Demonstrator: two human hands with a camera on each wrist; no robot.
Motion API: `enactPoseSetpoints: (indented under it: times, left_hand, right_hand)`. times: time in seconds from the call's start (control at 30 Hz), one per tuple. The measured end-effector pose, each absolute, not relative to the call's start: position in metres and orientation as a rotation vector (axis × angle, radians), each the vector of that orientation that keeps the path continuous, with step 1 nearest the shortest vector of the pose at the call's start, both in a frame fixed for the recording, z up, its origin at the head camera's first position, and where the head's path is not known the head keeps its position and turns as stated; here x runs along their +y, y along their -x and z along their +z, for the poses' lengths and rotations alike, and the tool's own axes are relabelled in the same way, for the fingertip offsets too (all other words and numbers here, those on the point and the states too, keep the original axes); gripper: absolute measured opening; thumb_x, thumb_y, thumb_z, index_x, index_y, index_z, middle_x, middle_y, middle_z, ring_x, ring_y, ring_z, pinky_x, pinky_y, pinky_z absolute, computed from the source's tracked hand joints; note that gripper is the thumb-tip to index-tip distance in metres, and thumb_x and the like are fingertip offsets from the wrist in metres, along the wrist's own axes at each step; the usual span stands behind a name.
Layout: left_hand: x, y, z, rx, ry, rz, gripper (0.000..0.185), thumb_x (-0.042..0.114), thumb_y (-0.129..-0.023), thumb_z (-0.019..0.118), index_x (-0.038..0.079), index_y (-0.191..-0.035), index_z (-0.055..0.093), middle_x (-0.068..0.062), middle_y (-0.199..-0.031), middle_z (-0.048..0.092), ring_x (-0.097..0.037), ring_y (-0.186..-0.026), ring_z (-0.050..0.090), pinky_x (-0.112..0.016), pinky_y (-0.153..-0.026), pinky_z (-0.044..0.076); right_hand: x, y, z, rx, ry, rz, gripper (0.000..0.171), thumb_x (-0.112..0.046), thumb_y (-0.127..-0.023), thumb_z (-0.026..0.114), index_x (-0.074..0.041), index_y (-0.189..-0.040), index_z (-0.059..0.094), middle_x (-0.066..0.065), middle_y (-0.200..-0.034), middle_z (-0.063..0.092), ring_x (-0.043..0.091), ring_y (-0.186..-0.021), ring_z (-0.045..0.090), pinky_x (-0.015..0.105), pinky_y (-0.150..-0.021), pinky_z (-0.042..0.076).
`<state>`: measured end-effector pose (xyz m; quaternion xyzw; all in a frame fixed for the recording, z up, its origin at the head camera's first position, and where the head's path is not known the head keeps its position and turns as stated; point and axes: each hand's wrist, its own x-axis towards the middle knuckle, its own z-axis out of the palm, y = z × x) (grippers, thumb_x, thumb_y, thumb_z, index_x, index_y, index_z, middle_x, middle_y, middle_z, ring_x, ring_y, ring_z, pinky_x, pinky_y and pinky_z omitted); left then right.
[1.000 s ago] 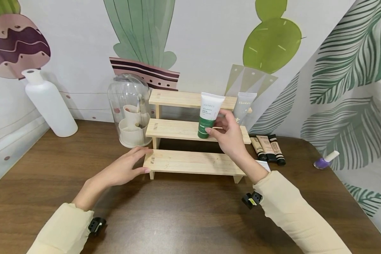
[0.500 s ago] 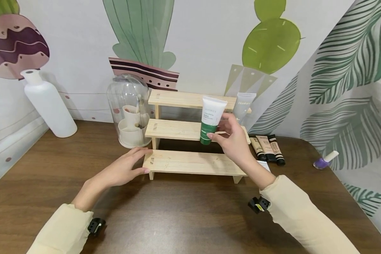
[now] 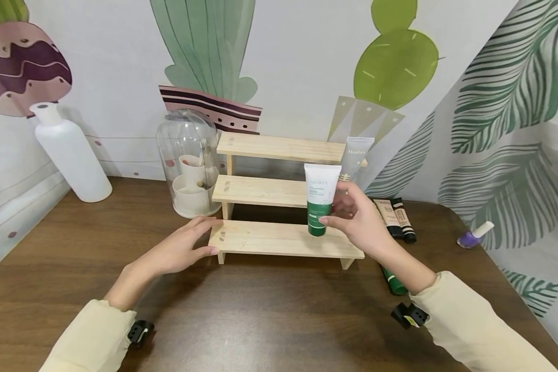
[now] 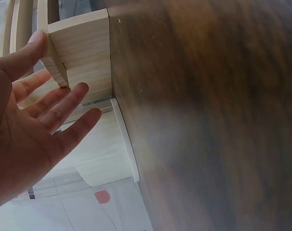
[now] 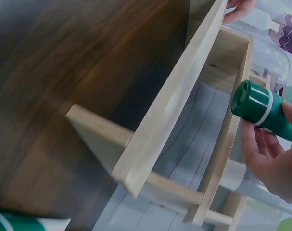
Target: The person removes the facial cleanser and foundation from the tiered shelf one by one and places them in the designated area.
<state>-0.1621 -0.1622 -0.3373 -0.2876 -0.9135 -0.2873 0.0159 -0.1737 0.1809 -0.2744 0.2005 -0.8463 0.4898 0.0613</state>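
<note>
My right hand (image 3: 360, 219) pinches a white and green squeeze tube (image 3: 323, 185) between thumb and fingers. The tube stands nearly upright, green cap down, in front of the middle tier and over the lowest one. In the right wrist view its green cap (image 5: 254, 103) hangs free of the boards. A three-tier wooden shelf (image 3: 260, 237) stands on the table. My left hand (image 3: 181, 248) touches the left end of its lowest board, and in the left wrist view the fingers (image 4: 64, 110) are mostly straight. A grey tube (image 3: 357, 152) stands at the shelf's right end, partly hidden.
Beige and black tubes (image 3: 390, 217) lie right of the shelf, and a green tube (image 3: 395, 281) lies partly under the right forearm. Purple nail polish (image 3: 469, 238) is farther right. A clear domed container (image 3: 188, 165) and a white bottle (image 3: 74, 155) stand at left.
My right hand has drawn the white and green tube down, forward and slightly right, from the middle tier to over the lowest one. The left hand has stayed put.
</note>
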Motion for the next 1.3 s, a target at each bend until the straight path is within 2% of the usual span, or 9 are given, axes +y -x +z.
enactPoseSetpoints:
  times: [0.33,0.73,1.03,1.3]
  left_hand:
    - [-0.163,0.163,-0.339,-2.799,0.926,-0.903,0.049,0.013,-0.084,0.066,-0.001,-0.127,0.047,-0.018,-0.128,0.044,-0.034,-0.118,0.043,-0.050,-0.097,0.035]
    - [-0.162,0.163,-0.339,-2.788,0.931,-0.909,0.049,0.013,-0.084,0.066,-0.002,-0.126,0.047,-0.018,-0.128,0.045,-0.035,-0.118,0.044,-0.050,-0.096,0.035]
    - [-0.163,0.164,-0.340,-2.807,0.917,-0.898,0.051,0.013,-0.083,0.067,-0.001,-0.128,0.046,-0.022,-0.130,0.042,-0.038,-0.120,0.040,-0.053,-0.097,0.033]
    - [-0.163,0.163,-0.339,-2.820,0.913,-0.893,0.051,0.014,-0.084,0.066,-0.002,-0.128,0.046,-0.024,-0.131,0.041,-0.040,-0.121,0.038,-0.053,-0.097,0.032]
  right_hand:
    - [0.211,0.165,-0.272,-2.708,-0.558,1.499,0.052,0.006,-0.074,0.070,-0.003,-0.119,0.044,0.017,-0.095,0.065,0.019,-0.084,0.061,0.031,-0.074,0.048]
    - [0.255,0.153,-0.276,-2.794,-0.475,1.625,0.055,0.007,-0.074,0.069,0.001,-0.121,0.041,0.023,-0.102,0.054,0.016,-0.086,0.059,0.036,-0.066,0.054]
    - [0.292,0.148,-0.279,-2.888,-0.324,1.663,0.057,0.001,-0.077,0.069,0.003,-0.122,0.036,0.023,-0.096,0.053,0.018,-0.081,0.059,0.041,-0.064,0.054]
    - [0.323,0.149,-0.283,-2.959,-0.161,1.664,0.060,-0.001,-0.080,0.067,0.005,-0.125,0.030,0.015,-0.088,0.054,0.019,-0.071,0.061,0.040,-0.063,0.055]
